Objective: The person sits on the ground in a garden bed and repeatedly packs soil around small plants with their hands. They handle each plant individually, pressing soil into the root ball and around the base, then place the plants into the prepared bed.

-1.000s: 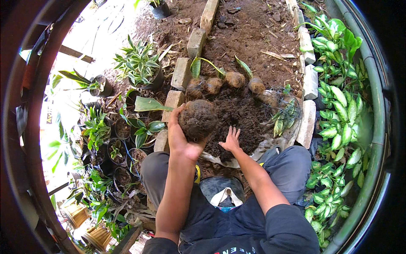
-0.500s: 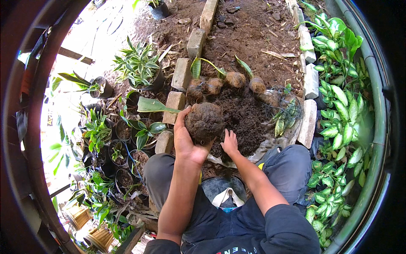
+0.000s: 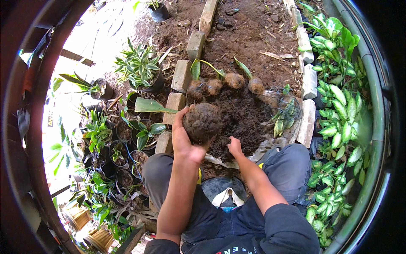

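Observation:
My left hand [image 3: 186, 142] cradles a large round root ball [image 3: 202, 121] of dark soil and fibre from below and along its left side. A single broad green leaf [image 3: 149, 105] sticks out to the left of this ball. Right of it, my right hand [image 3: 235, 146] is at the near edge of the loose dark soil [image 3: 243, 114], its fingers curled on a clump of soil. The soil lies on a pale plastic sheet [image 3: 265, 148]. Beyond it sit several smaller fibre-wrapped root balls [image 3: 234, 80], some with one upright leaf.
Bricks [image 3: 182, 76] border the soil bed on the left, and pale blocks [image 3: 310, 81] on the right. Potted plants [image 3: 119, 152] crowd the left side. Variegated leafy plants [image 3: 340, 106] line the right beside a green pole [image 3: 377, 127]. A netted plant bundle [image 3: 287, 114] lies at the sheet's right.
My right hand has gone from spread fingers on the soil to curled fingers. The root ball in my left hand stays in nearly the same place.

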`<state>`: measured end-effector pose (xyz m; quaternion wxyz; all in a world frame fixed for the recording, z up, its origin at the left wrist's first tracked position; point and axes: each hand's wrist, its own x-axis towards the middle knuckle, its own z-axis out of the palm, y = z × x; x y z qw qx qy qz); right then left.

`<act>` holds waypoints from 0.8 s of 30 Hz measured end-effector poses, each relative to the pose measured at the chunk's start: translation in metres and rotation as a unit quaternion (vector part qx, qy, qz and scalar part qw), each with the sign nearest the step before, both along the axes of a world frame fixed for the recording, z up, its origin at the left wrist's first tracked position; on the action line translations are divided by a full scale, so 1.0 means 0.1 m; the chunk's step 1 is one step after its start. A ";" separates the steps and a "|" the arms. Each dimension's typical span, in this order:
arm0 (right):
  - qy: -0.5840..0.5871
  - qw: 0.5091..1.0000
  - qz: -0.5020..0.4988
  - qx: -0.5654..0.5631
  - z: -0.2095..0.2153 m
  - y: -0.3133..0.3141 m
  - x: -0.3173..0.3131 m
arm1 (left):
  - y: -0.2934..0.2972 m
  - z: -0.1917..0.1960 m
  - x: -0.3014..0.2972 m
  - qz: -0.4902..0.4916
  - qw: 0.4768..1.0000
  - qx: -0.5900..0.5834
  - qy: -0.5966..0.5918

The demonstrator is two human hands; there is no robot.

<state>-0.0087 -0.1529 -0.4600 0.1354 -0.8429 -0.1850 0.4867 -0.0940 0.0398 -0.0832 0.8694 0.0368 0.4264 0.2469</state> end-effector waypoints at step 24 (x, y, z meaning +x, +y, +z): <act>0.498 0.640 -0.475 0.342 0.90 0.14 0.39 | 0.01 -0.12 -0.11 0.003 0.999 0.040 -0.003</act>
